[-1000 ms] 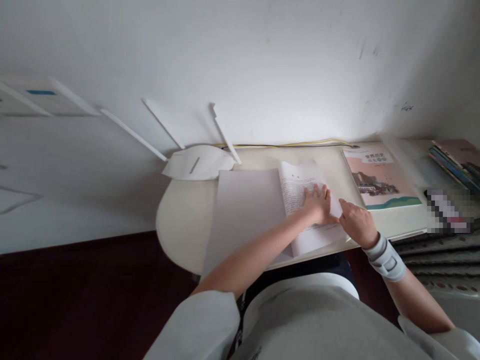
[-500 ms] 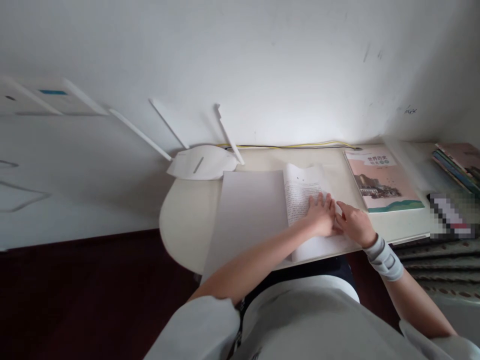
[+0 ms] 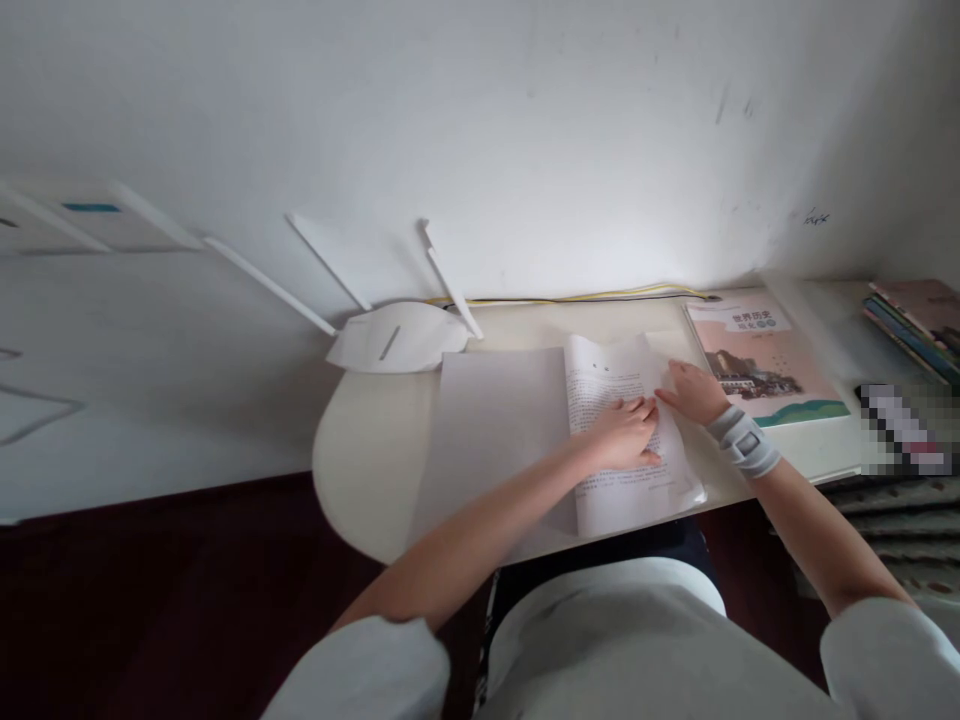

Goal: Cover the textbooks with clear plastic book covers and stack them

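An open book (image 3: 600,375) lies on a pale table (image 3: 367,450), with a blank left page (image 3: 495,430) and printed text on the right page. My left hand (image 3: 622,440) rests flat on the printed page with its fingers stretched out. My right hand (image 3: 694,390), with a grey band on the wrist, lies at the upper right edge of that page, fingers curled at the page edge; whether it grips the paper is unclear.
A closed book with a pink and green cover (image 3: 761,360) lies to the right. A white router with antennas (image 3: 397,335) stands at the back left against the wall, with cables (image 3: 600,294) along it. Stacked books (image 3: 919,325) sit at the far right.
My right hand has moved from the lower right edge of the page up to its upper right edge. My left hand stays flat on the page.
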Demonstrator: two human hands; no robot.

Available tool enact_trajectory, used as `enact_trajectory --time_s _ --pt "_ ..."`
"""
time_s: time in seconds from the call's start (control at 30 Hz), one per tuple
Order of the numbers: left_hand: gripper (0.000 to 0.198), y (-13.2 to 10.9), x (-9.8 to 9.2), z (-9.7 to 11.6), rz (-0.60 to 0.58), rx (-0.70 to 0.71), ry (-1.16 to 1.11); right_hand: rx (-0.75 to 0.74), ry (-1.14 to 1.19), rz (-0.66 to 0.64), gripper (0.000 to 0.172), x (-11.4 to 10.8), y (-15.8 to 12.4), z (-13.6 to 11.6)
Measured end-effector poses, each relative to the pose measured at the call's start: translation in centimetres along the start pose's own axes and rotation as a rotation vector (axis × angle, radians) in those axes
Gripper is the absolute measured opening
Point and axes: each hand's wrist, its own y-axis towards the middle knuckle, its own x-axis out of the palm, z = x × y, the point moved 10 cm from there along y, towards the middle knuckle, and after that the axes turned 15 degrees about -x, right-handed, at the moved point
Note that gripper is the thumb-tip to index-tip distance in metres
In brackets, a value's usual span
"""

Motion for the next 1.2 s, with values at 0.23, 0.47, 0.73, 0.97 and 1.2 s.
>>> enact_trajectory --time_s 0.23,0.47,0.73,0.97,1.2 --pt "0.043 0.4 -0.7 -2.3 -0.04 -0.039 -0.054 0.114 -0.041 -0.001 0.033 -1.9 4.8 -1.0" --pt "0.059 5.1 -1.7 -6.2 0.058 -0.295 -0.073 0.156 -0.081 0.021 0.028 -2.9 5.8 0.0" --pt "0.059 7.1 -1.9 -6.3 0.024 -0.321 -0.077 0.204 -0.102 0.076 0.025 -3.6 5.0 0.9" --pt "0.055 7.2 -1.6 -6.3 0.014 -0.291 -0.092 0.19 -0.082 0.08 0.026 -3.2 4.8 0.4" --pt "0.057 7.4 -3.0 -6.8 0.073 -0.355 -0.15 0.042 -0.019 0.111 0.04 -3.2 1.4 -1.4"
